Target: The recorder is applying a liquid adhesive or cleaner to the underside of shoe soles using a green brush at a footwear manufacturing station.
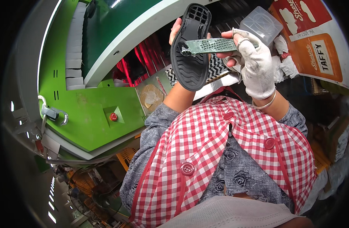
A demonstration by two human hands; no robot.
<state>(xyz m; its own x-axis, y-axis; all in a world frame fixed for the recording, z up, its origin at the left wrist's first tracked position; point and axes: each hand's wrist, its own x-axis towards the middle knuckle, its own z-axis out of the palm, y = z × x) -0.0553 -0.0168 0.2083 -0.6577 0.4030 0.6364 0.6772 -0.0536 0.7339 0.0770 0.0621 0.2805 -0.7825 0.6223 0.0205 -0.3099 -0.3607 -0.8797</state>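
Green strap [212, 46] lies pinched between right fingers [227, 34], left fingers [176, 32] clasping black sole [190, 72].

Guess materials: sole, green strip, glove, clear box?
Sole: matte black rubber or foam, going by its moulded ridges; which one is unclear.
Green strip: probably plastic or rubber, slight sheen, moulded-looking grid.
Glove: matte white, likely knit fabric, with fine texture near the wrist.
Clear box: likely glossy plastic; see-through with highlights.

One black sole [190, 74], one green strip [216, 45], two hands [256, 64] (one gloved)
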